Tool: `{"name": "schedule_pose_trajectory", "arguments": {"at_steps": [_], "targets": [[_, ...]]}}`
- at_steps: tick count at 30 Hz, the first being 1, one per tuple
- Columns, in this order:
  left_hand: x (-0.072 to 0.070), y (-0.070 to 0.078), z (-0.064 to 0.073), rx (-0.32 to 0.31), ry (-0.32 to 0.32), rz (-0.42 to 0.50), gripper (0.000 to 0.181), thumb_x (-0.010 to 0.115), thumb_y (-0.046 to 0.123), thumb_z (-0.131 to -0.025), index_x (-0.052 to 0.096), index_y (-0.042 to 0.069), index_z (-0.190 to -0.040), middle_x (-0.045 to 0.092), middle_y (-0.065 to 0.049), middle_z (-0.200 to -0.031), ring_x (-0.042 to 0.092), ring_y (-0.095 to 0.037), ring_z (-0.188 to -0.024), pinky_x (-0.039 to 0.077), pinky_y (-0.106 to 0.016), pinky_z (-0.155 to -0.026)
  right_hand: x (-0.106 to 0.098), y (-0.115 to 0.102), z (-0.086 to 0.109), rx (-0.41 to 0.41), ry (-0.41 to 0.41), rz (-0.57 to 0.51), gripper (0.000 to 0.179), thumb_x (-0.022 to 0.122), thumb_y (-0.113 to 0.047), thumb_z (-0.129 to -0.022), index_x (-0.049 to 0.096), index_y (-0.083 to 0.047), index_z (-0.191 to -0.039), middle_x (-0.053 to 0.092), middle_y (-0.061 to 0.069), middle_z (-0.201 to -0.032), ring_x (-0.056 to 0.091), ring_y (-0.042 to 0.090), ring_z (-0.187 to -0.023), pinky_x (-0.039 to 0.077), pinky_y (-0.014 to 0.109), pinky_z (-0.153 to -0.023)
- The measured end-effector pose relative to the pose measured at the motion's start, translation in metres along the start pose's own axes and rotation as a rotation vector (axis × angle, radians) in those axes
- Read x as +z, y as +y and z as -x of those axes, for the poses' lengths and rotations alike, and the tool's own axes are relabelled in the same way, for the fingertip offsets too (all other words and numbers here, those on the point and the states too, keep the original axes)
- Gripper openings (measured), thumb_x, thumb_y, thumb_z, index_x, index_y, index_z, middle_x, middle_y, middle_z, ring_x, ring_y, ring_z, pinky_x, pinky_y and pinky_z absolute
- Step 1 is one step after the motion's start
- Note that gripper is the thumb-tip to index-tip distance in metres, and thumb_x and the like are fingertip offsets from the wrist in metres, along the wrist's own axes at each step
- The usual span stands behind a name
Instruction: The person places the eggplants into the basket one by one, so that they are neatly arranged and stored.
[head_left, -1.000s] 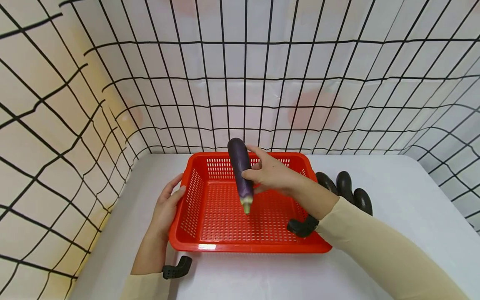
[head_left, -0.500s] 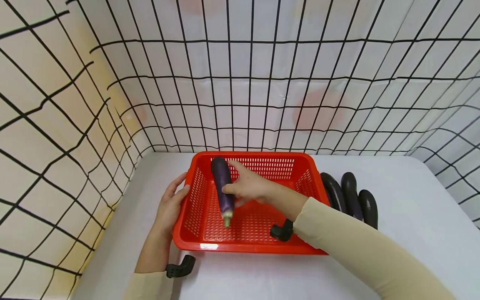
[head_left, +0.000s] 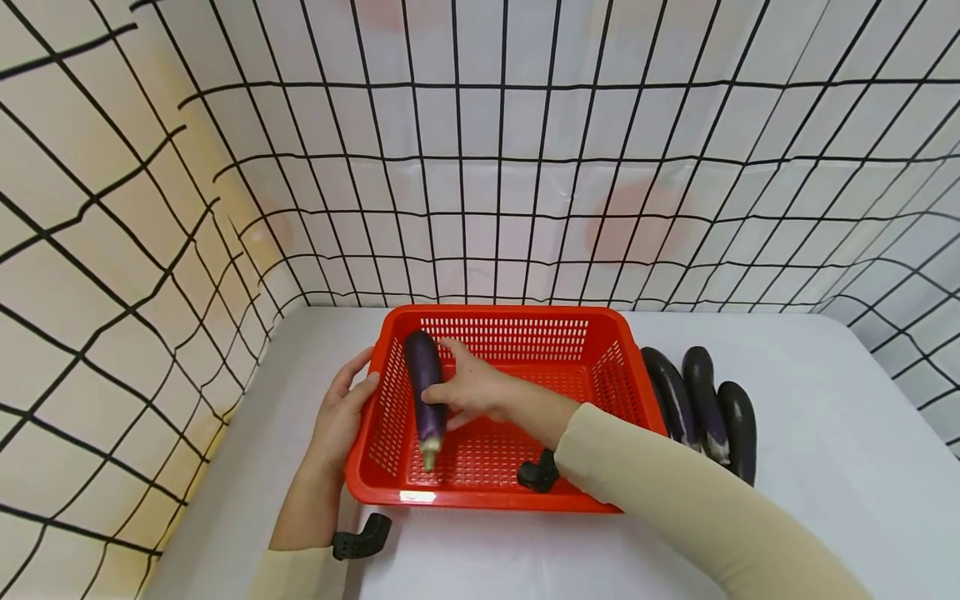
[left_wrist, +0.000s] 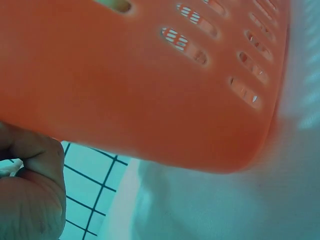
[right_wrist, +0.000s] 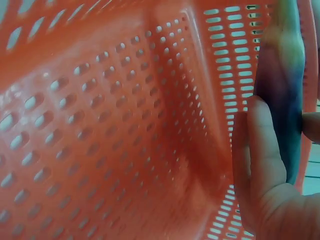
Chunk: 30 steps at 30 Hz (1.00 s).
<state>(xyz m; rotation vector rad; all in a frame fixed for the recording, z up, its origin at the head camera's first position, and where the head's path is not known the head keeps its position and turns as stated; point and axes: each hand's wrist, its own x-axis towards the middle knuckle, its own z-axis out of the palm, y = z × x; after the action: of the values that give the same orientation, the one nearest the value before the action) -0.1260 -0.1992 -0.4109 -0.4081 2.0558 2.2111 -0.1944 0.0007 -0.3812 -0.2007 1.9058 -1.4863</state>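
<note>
A long purple eggplant (head_left: 423,375) with a pale green stem is inside the left part of the red plastic basket (head_left: 517,497). My right hand (head_left: 476,387) grips it from the right, thumb on one side and fingers on the other; the right wrist view shows the eggplant (right_wrist: 282,85) pinched between them. At the basket's left rim, my left hand (head_left: 339,421) holds the edge, its thumb on top. In the left wrist view part of the left hand (left_wrist: 32,195) shows against the basket wall (left_wrist: 125,95). Whether the eggplant touches the basket floor, I cannot tell.
Three dark eggplants (head_left: 702,392) lie side by side on the white table (head_left: 817,400), just right of the basket. A black wire grid (head_left: 517,157) stands behind the table, and another runs along the left side.
My right hand has carried the eggplant leftward and lower into the basket, from over its middle to its left side. The left hand stays on the rim.
</note>
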Motion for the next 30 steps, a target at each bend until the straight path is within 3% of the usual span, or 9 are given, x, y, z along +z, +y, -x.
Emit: {"name": "schedule_pose_trajectory", "arguments": {"at_steps": [12,21,30], "targets": [[0.0,-0.001,0.001,0.012,-0.022,0.014,0.045,0.048,0.038,-0.107,0.041,0.039,-0.152,0.055,-0.011,-0.143,0.068,-0.023,-0.113,0.062,-0.037,-0.089,0.009,0.004,-0.011,0.028,-0.024,-0.034,0.098,0.07,-0.005,-0.092,0.004,-0.022,-0.163,0.063,0.029,-0.12,0.075,0.041,-0.092,0.065,0.044,-0.071],[-0.001,-0.002,0.0,0.009,-0.021,0.012,0.045,0.049,0.039,-0.107,0.042,0.04,-0.151,0.056,-0.009,-0.144,0.067,-0.025,-0.117,0.061,-0.039,-0.091,0.012,0.013,-0.019,0.079,0.016,0.0,0.087,0.071,-0.011,-0.092,0.015,-0.017,-0.159,0.066,0.023,-0.104,0.072,0.03,-0.068,0.065,0.046,-0.068],[-0.001,-0.001,-0.001,0.056,-0.01,-0.027,0.044,0.047,0.034,-0.108,0.043,0.034,-0.152,0.059,-0.017,-0.136,0.07,-0.022,-0.107,0.062,-0.034,-0.086,0.008,0.011,-0.017,0.076,0.049,0.016,0.089,0.072,-0.016,-0.093,0.014,-0.016,-0.16,0.063,0.025,-0.112,0.075,0.035,-0.079,0.065,0.047,-0.069]]}}
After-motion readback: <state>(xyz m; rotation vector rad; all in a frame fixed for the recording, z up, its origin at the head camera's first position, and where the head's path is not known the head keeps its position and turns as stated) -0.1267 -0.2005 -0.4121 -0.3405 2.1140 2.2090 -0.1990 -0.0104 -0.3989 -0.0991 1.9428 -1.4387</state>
